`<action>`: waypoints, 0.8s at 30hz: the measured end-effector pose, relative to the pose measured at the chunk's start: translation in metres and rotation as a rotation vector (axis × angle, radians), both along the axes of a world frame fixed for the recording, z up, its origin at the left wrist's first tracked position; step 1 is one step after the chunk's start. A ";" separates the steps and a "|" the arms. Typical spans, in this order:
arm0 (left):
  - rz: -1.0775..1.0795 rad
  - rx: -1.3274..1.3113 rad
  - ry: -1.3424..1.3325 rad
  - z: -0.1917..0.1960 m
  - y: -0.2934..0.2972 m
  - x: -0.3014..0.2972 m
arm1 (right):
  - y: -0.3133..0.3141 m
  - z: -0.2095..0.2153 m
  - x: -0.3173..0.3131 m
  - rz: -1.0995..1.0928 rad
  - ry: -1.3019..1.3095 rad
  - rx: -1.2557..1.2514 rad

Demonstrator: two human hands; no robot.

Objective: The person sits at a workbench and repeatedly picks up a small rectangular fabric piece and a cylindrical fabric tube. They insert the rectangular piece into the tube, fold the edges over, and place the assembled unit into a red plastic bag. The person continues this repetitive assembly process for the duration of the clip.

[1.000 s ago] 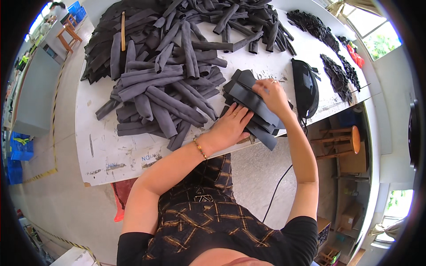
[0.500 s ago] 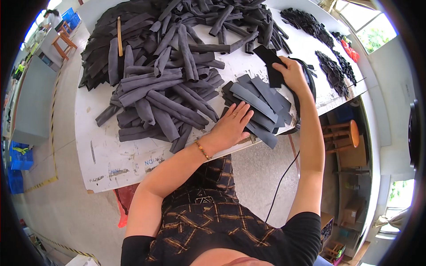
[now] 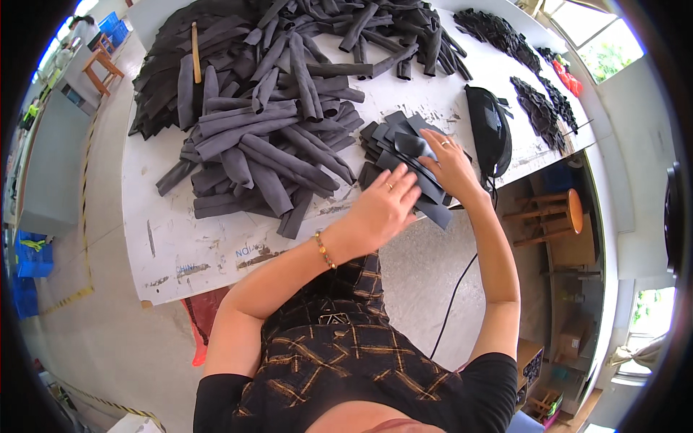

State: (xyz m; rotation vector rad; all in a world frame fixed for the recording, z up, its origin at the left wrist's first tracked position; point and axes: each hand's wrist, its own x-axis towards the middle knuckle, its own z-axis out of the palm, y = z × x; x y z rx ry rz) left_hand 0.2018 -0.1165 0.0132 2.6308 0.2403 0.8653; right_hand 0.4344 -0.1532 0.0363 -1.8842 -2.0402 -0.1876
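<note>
Flat, dark grey strips (image 3: 392, 128) lie in a loose fanned pile near the table's front edge. My left hand (image 3: 382, 208) rests over the near side of this pile, fingers stretched out and slightly blurred. At the pile's right side, my right hand (image 3: 453, 164) has its thumb and fingers around the end of a bent, shiny strip (image 3: 411, 146). Just beyond that hand sits a black, rounded device (image 3: 489, 133) with a cord. A big heap of rolled dark grey tubes (image 3: 249, 169) lies to the left of the strips.
A thin wooden stick (image 3: 195, 54) lies on stacked dark sheets (image 3: 162, 86) at the far left of the white table (image 3: 180, 249). Small black pieces (image 3: 538, 112) form piles at the right. A wooden stool (image 3: 574, 211) stands beyond the table's right edge.
My right hand has come left and nearer, from beside the black device to the pile. The black strip it held upright is no longer raised. My left hand has shifted slightly right.
</note>
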 end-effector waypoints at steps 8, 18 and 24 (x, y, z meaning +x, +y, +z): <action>0.552 -0.560 -0.321 0.009 0.026 -0.083 | 0.015 -0.028 -0.009 0.133 -0.448 0.060; 0.928 -0.423 0.010 -0.017 0.052 -0.116 | 0.019 -0.009 -0.011 0.097 -0.119 0.207; 0.841 -0.741 -0.497 -0.008 0.043 -0.105 | 0.006 0.035 -0.038 0.071 0.095 0.098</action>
